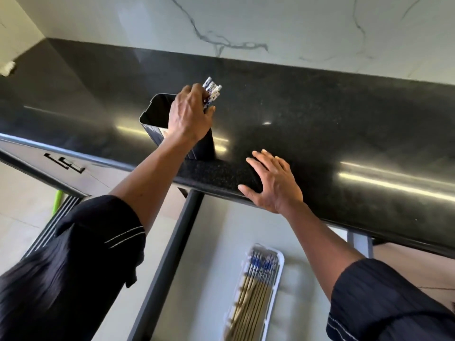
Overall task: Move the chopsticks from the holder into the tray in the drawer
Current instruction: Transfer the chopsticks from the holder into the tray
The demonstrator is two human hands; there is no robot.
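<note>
On the black counter (320, 114) the holder (152, 112) stands near the edge, above the open drawer (211, 230). Its white tray (279, 264) already holds chopsticks. The right hand (273, 183) rests flat, fingers spread. The left hand (189, 114) closes around a bundle of chopsticks (211, 91) (probably most of what remains): lift straight up, keeping tips aligned.

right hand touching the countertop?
Touching. Head view: right hand lies flat, palm down, on the black countertop edge, thumb wrapped over its front lip.
</note>
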